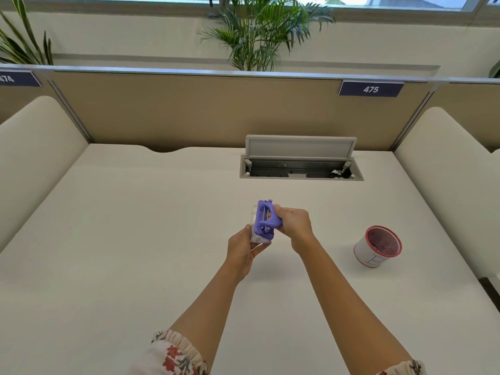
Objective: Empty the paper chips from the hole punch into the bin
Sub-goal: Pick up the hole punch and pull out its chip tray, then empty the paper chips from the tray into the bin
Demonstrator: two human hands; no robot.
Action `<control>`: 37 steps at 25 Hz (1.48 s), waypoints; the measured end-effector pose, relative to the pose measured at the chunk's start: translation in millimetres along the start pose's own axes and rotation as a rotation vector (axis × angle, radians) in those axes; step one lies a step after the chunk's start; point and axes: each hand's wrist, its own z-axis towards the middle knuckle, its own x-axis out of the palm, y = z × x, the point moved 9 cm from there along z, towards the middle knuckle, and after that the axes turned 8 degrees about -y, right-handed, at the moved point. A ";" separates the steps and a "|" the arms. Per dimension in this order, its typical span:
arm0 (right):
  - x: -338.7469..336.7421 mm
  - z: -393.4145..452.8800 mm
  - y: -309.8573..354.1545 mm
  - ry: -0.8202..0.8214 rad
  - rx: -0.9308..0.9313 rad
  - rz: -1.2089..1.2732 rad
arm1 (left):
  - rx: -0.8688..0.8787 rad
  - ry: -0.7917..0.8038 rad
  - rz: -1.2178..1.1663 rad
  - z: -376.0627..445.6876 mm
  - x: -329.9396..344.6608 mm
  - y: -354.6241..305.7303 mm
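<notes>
A purple hole punch (265,220) with a clear chip tray on its underside is held above the middle of the white desk (135,239), tipped on its side. My left hand (241,251) grips its lower end and the clear tray from below. My right hand (292,224) grips the purple body from the right. White paper chips show through the tray near my left fingers. The bin (378,246), a small white cup with a red rim and dark inside, stands on the desk to the right, well apart from both hands.
An open cable hatch (301,165) with its lid raised sits at the back of the desk. Padded cream dividers (35,147) rise on both sides, and a tan partition (189,109) closes the back. Plants stand behind it.
</notes>
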 end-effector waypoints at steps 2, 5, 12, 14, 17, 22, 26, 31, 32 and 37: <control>0.5 0.7 -8.1 0.058 0.132 0.137 | -0.005 -0.017 -0.005 0.9 -1.8 0.9; 4.3 -6.1 -18.5 0.172 0.320 0.361 | 0.001 -0.018 -0.014 0.4 -1.6 0.2; 4.2 -22.4 -35.0 0.401 0.548 0.616 | 0.005 -0.067 -0.025 4.7 -12.5 0.1; 1.4 -24.1 -40.8 0.412 0.549 0.592 | 0.008 -0.089 -0.028 7.5 -18.6 -0.4; -5.0 -16.4 -54.3 0.348 0.485 0.487 | 0.010 -0.113 -0.043 11.0 -25.4 -1.6; -3.0 -0.2 -86.1 0.246 0.497 0.319 | 0.012 -0.146 -0.039 12.1 -30.7 -4.5; 2.0 15.3 -110.7 0.219 0.447 0.233 | 0.015 -0.132 -0.047 11.9 -31.3 -5.3; 4.2 32.9 -126.8 0.221 0.270 -0.039 | 0.011 -0.144 -0.028 15.7 -35.8 -4.0; 2.8 35.3 -128.9 0.197 0.246 -0.077 | 0.010 -0.145 -0.023 15.9 -37.1 -2.9; -6.7 44.0 -139.6 0.045 0.191 -0.103 | 0.011 -0.140 0.000 15.0 -40.6 -0.1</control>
